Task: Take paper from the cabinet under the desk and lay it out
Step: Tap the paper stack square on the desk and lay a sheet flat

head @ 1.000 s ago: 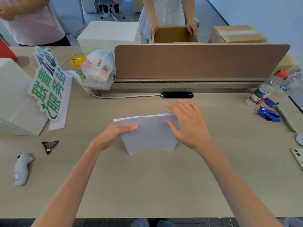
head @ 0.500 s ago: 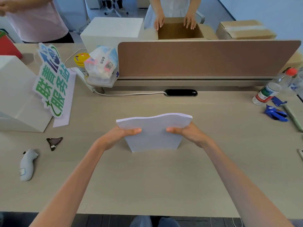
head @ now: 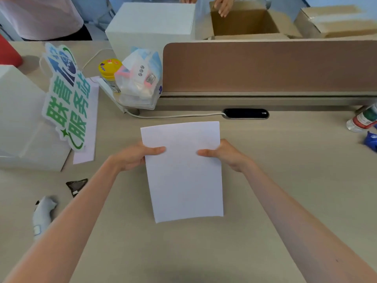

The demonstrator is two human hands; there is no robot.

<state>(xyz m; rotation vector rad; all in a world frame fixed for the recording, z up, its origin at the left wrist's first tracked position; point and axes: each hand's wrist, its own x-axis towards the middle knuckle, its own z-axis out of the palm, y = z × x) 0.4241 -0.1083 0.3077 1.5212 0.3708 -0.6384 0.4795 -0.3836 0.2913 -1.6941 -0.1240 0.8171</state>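
Paper [head: 183, 172] blank | both hands grip its edges: left [head: 133, 155], right [head: 225, 154] | sign [head: 67, 97]: Chinese characters

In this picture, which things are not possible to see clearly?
Head view:
- Fingers of left hand and right hand: behind the paper.
- Number of sheets: only the face shows.
- Bottle: cut by right edge.
- Cabinet: out of frame.
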